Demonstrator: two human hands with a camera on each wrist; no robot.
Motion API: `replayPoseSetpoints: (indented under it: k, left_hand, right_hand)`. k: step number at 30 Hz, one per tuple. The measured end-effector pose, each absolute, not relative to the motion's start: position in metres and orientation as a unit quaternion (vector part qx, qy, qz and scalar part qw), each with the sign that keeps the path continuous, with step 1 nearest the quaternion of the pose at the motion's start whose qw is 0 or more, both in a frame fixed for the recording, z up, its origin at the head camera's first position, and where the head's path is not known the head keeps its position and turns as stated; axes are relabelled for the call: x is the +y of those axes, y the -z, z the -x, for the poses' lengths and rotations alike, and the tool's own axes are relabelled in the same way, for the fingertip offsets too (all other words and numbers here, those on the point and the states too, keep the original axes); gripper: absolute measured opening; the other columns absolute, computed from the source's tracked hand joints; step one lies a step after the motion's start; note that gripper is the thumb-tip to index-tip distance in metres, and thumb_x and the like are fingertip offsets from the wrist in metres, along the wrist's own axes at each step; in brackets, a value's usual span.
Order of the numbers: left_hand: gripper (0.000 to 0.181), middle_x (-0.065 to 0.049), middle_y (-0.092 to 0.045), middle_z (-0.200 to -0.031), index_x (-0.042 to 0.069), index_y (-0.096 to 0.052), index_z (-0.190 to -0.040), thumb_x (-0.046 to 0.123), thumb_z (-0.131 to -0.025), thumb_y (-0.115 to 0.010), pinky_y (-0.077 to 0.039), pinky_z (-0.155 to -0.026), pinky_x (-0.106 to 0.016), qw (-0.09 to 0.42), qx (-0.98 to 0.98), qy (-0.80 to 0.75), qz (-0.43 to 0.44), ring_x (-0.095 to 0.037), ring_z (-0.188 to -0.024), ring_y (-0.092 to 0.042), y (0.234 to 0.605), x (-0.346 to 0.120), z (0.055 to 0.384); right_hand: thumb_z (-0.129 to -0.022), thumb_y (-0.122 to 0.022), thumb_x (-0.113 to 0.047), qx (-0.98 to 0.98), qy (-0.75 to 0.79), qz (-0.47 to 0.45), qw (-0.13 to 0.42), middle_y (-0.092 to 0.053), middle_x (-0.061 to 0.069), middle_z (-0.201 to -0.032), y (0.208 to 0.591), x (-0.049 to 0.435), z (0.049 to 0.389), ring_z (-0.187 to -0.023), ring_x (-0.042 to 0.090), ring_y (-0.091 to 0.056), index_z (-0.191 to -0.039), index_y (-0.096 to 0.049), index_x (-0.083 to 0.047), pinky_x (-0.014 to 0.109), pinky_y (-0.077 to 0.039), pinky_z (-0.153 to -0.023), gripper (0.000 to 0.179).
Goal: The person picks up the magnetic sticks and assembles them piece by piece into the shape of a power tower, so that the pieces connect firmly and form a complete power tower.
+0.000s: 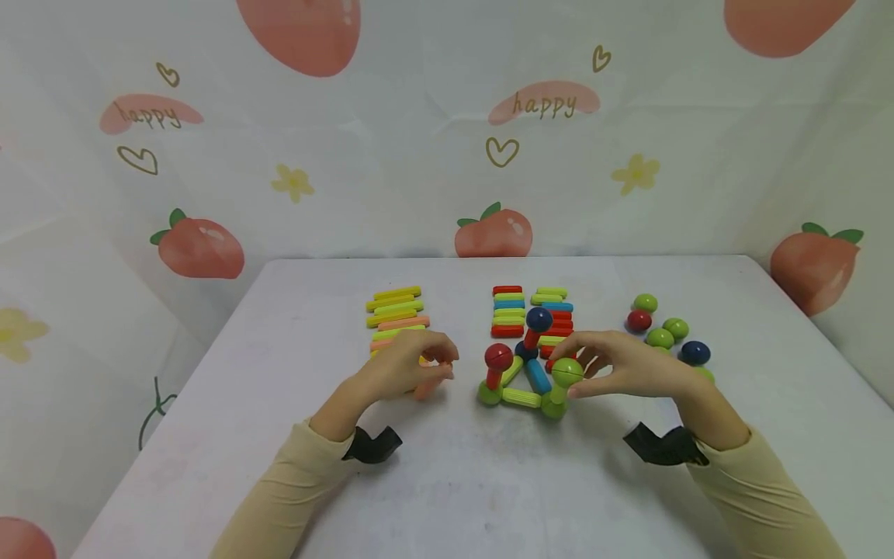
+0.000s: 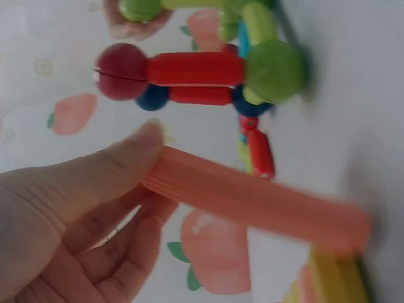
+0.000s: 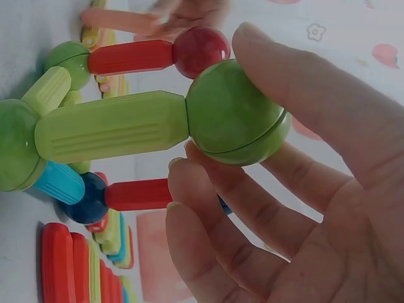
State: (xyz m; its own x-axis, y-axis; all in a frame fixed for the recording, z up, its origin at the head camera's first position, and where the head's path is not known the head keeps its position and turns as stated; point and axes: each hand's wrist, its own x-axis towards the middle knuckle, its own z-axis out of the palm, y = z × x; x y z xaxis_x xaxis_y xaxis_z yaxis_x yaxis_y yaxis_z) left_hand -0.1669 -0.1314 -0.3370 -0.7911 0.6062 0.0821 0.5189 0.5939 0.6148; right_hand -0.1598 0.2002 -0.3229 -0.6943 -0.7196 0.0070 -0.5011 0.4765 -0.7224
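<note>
My left hand [image 1: 400, 366] pinches the upper end of a salmon-coloured ribbed rod [image 2: 259, 202] between thumb and fingers. The rod slants down, its far end close to the row of rods. My right hand [image 1: 635, 363] holds a green ball [image 3: 233, 113] between thumb and fingers; this ball tops an upright light-green rod [image 3: 113, 126]. That rod stands on a corner of a triangular frame of balls with a blue rod [image 1: 538, 376] and yellow-green rods [image 1: 521, 397]. On its other corners stand red rods, topped by a red ball [image 1: 499, 357] and a dark-blue ball [image 1: 539, 319].
A column of yellow, green and salmon rods [image 1: 394, 305] lies left of the frame. Behind it are two columns of red, green and blue rods [image 1: 507, 331]. Several loose balls [image 1: 660, 338] lie at right, beyond my right hand. A printed cloth [image 1: 391, 155] hangs behind the white table [image 1: 489, 497].
</note>
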Motion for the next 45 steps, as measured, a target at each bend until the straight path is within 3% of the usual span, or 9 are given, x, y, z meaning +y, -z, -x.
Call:
replayPoseSetpoints:
  k: [5,11,15,18,23,35,42,45]
  left_hand:
    - [0.018,-0.003,-0.07,-0.093,0.007,-0.067,-0.1,0.009,-0.082,-0.07,-0.054,-0.081,-0.025,-0.027,0.865,-0.382,-0.325,-0.012,-0.086,-0.064,0.318,-0.137,0.163]
    - [0.019,-0.017,-0.068,-0.1,-0.004,-0.066,-0.098,-0.007,-0.079,-0.067,-0.054,-0.083,-0.021,-0.152,0.767,-0.533,-0.322,-0.01,-0.095,-0.064,0.298,-0.14,0.16]
    - [0.016,-0.008,-0.067,-0.103,-0.008,-0.064,-0.096,-0.008,-0.08,-0.065,-0.056,-0.08,-0.023,-0.185,0.713,-0.595,-0.321,-0.011,-0.097,-0.063,0.296,-0.132,0.158]
    - [0.014,-0.008,-0.066,-0.103,-0.009,-0.063,-0.096,-0.007,-0.082,-0.064,-0.056,-0.08,-0.025,-0.184,0.692,-0.622,-0.316,-0.012,-0.098,-0.062,0.3,-0.12,0.157]
    - [0.016,-0.023,-0.062,-0.104,-0.009,-0.063,-0.098,-0.006,-0.083,-0.064,-0.056,-0.082,-0.028,-0.154,0.69,-0.631,-0.32,-0.015,-0.099,-0.061,0.312,-0.096,0.156]
    - [0.017,-0.02,-0.064,-0.097,-0.005,-0.062,-0.099,-0.003,-0.083,-0.064,-0.053,-0.089,-0.03,-0.12,0.71,-0.603,-0.344,-0.025,-0.092,-0.063,0.344,-0.062,0.164]
    - [0.013,-0.016,-0.065,-0.088,-0.002,-0.062,-0.094,-0.001,-0.082,-0.067,-0.052,-0.069,-0.022,-0.131,0.719,-0.578,-0.363,-0.017,-0.079,-0.059,0.36,-0.052,0.162]
    - [0.012,-0.014,-0.064,-0.085,-0.001,-0.062,-0.093,-0.001,-0.081,-0.068,-0.05,-0.067,-0.02,-0.135,0.719,-0.573,-0.369,-0.013,-0.077,-0.056,0.364,-0.049,0.161]
  right_hand:
    - [-0.083,-0.07,-0.021,0.843,0.367,0.364,0.15,-0.061,0.007,-0.109,0.323,0.2,0.159,-0.088,0.007,-0.056,-0.117,-0.058,-0.004,0.023,-0.054,-0.077,0.04]
    - [-0.083,-0.07,-0.021,0.844,0.365,0.365,0.145,-0.061,0.006,-0.108,0.323,0.199,0.159,-0.087,0.01,-0.057,-0.116,-0.058,-0.005,0.025,-0.055,-0.077,0.039]
    - [-0.083,-0.07,-0.022,0.846,0.361,0.365,0.144,-0.062,0.007,-0.108,0.323,0.2,0.159,-0.087,0.01,-0.057,-0.117,-0.058,-0.006,0.024,-0.055,-0.076,0.039]
    - [-0.083,-0.07,-0.022,0.846,0.36,0.365,0.147,-0.062,0.007,-0.109,0.322,0.2,0.159,-0.088,0.009,-0.057,-0.117,-0.058,-0.005,0.024,-0.055,-0.076,0.039]
    - [-0.083,-0.07,-0.022,0.846,0.362,0.358,0.156,-0.061,0.007,-0.109,0.321,0.199,0.16,-0.088,0.009,-0.056,-0.117,-0.057,-0.004,0.023,-0.054,-0.077,0.04]
    - [-0.083,-0.07,-0.021,0.843,0.365,0.361,0.161,-0.061,0.006,-0.107,0.321,0.199,0.161,-0.087,0.007,-0.056,-0.115,-0.057,-0.004,0.024,-0.054,-0.077,0.038]
    - [-0.084,-0.069,-0.02,0.838,0.367,0.371,0.158,-0.062,0.005,-0.107,0.321,0.199,0.161,-0.087,0.007,-0.056,-0.114,-0.058,-0.003,0.024,-0.054,-0.078,0.037]
    - [-0.084,-0.069,-0.02,0.837,0.367,0.376,0.155,-0.062,0.005,-0.107,0.321,0.199,0.161,-0.087,0.007,-0.056,-0.114,-0.058,-0.004,0.024,-0.054,-0.077,0.036]
